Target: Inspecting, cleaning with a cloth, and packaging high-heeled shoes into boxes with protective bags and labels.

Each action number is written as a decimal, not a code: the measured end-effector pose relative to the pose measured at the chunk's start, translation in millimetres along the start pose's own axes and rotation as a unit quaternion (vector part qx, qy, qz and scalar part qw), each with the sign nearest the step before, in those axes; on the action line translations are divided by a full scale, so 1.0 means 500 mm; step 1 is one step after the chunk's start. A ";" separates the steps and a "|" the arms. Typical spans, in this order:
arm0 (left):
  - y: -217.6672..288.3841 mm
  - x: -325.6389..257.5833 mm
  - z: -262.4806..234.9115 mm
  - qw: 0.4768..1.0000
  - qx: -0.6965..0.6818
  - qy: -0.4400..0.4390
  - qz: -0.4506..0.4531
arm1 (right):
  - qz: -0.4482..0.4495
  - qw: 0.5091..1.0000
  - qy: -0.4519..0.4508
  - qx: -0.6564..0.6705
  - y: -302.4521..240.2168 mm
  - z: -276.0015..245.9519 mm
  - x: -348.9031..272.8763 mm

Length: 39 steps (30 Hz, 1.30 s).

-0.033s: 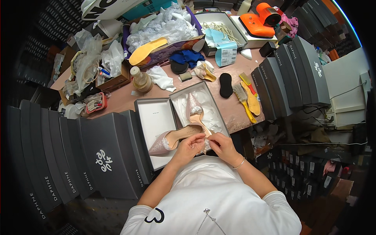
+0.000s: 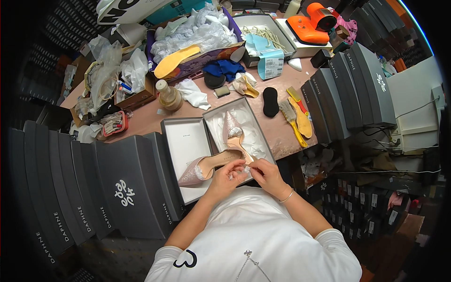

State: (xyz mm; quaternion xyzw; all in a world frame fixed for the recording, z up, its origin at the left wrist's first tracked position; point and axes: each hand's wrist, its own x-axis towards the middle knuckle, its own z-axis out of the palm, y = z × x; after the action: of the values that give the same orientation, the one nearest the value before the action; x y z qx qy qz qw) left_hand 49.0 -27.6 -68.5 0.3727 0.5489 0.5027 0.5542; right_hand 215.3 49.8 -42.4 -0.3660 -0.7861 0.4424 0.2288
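Shoe (image 2: 199, 170), a pointed pink glitter pump with a tan insole, lying on its side across the near edge of the open box (image 2: 249, 123), toe to the left and heel end to the right under the hands. White stuffing shows inside the toe. Left hand (image 2: 225, 177) rests on the shoe's heel end, fingers curled in a closed grip on a small wad of white paper (image 2: 238, 172). Right hand (image 2: 268, 173) meets it from the right, fingertips pinched shut on the same wad; a thin bracelet sits on that wrist. The hands touch each other over the wad.

A second pump (image 2: 231, 126) of the same colour lies in the box on white tissue, toe pointing far. The box lid (image 2: 184, 141) lies just left of the box, inside up. Both sit on the desk (image 2: 145, 123), near its near edge.

Grey shoeboxes (image 2: 117, 188) stand in a row to the left, and more (image 2: 347, 89) to the right. Far on the desk lie a bottle (image 2: 168, 95), a yellow insole (image 2: 176, 60), a black insole (image 2: 270, 101), brushes (image 2: 296, 117) and an orange tool (image 2: 314, 21).
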 end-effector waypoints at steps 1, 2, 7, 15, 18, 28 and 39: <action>0.007 -0.001 -0.002 0.999 0.035 -0.006 0.001 | -0.003 1.000 0.003 -0.002 0.000 0.001 0.000; 0.021 -0.004 -0.004 0.997 0.071 -0.012 0.002 | -0.007 1.000 0.006 -0.003 0.001 0.003 0.000; 0.032 0.003 -0.006 0.978 0.175 0.031 0.109 | -0.004 1.000 0.002 -0.002 0.008 0.006 -0.002; 0.009 0.010 -0.030 0.986 -0.111 -0.081 -0.094 | 0.020 0.999 0.033 -0.017 0.029 -0.008 -0.008; -0.010 0.012 -0.022 0.967 -0.203 -0.057 -0.146 | -0.045 0.998 0.046 -0.009 0.028 -0.006 0.007; -0.022 0.022 0.019 0.934 -0.242 -0.080 -0.252 | -0.117 0.971 -0.186 -0.098 0.026 -0.065 0.100; 0.007 0.057 0.028 0.892 -0.349 -0.118 -0.262 | 0.095 0.991 0.031 0.088 0.193 -0.162 0.345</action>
State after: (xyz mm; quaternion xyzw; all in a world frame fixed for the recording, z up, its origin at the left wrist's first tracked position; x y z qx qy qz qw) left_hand 59.2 2.7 -70.1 0.0551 0.3464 0.4508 0.8208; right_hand 198.6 259.7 -78.8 -0.4311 -0.6984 0.5176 0.2416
